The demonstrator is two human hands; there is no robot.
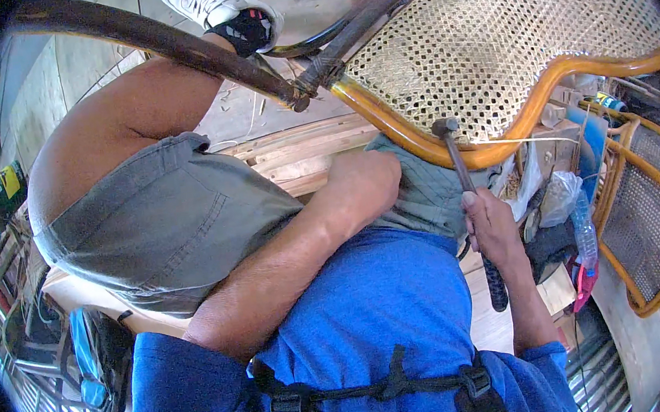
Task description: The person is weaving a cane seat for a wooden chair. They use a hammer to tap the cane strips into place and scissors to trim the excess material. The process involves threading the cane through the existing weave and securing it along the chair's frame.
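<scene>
My right hand (493, 225) is closed around the handle of a hammer (460, 162). The hammer's dark metal head rests at the varnished rim of a woven cane panel (489, 36), where a pale strand (528, 139) sticks out to the right. On my lap, against the grey-green shorts, my left hand (367, 190) is curled, its fingertips turned away and out of sight. What it may hold cannot be made out. Just above it runs the glossy orange-brown rattan frame (398, 125) that borders the cane. A dark pole (169, 50) meets this frame at a bound joint (320, 74).
At the right stands another rattan-framed woven panel (644, 213), with a plastic bottle (585, 235) and a clear plastic bag (561, 198) nearby. A dark green can (3, 196) is at the far left. A black and blue bag (94, 367) sits beside the wooden seat.
</scene>
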